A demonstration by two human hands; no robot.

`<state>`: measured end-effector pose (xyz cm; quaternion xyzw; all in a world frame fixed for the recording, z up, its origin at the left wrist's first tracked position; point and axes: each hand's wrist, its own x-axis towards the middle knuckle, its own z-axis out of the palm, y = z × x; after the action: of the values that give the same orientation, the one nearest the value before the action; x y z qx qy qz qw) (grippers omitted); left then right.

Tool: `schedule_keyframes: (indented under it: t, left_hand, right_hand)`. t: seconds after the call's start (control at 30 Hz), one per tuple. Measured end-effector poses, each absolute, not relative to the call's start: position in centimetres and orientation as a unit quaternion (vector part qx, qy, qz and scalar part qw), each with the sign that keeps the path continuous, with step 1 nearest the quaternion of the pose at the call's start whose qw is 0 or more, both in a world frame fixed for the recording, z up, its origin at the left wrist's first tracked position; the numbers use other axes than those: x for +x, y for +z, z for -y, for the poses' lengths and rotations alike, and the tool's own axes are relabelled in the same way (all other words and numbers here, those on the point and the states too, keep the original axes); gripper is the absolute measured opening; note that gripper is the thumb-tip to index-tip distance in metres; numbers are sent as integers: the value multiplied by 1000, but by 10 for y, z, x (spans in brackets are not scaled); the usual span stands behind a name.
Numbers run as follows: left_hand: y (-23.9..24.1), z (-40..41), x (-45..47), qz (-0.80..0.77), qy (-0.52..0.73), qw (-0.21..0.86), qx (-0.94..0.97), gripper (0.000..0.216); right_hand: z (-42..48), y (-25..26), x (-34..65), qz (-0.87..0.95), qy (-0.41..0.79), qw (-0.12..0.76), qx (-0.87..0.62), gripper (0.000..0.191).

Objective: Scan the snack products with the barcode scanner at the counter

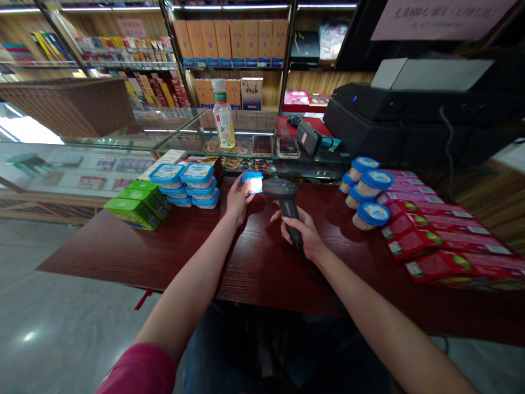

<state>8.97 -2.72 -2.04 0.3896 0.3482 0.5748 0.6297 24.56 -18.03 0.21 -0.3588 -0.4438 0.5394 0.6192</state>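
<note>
My left hand (238, 201) is closed around a small blue-lidded tub (254, 182), whose side is brightly lit. My right hand (301, 230) grips the handle of a dark barcode scanner (282, 189), its head facing the tub from close by. Stacked rectangular blue-lidded containers (197, 175) stand left of my left hand, beside green boxes (137, 203). To the right of the scanner are several round blue-lidded tubs (371, 215), some piled on others.
Red boxes (447, 235) and pink boxes (414, 189) line the right side of the dark wooden counter (262, 268). Behind it, a drink bottle (223, 117) stands on a glass display case. Black equipment (369, 123) sits at the right, a wicker basket (69, 104) at the left.
</note>
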Motion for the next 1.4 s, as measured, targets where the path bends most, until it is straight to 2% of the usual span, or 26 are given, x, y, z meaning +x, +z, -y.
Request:
schedule_keyframes:
  t: [0.13,0.37,0.57,0.77,1.0,1.2,1.4]
  left_hand:
    - [-23,31,90,-361,596,592,405,61]
    - [-18,52,71,-341,593,467,560,52]
    - [-14,69,40,-313,521,447,656,50]
    - [-6,94,13,-354,488,407,686,52]
    - [8,126,-6,-369,448,226,783,53]
    - [14,131,11,-316,426,289,797,35]
    - [5,147,-36,-392,484,254,740,35]
  right_hand:
    - [178,3,249,428,541,628,-361,39]
    - [173,0,260,387,541,657,-355,39]
    - [175,-5,267,367,551,666,-345,41]
    - [181,-4,269,394,564,640,-344,42]
    - [185,0,265,410,583,617,-334,43]
    - [187,-1,266,421,570,611,-352,42]
    - [189,2,267,418,568,610,-362,39]
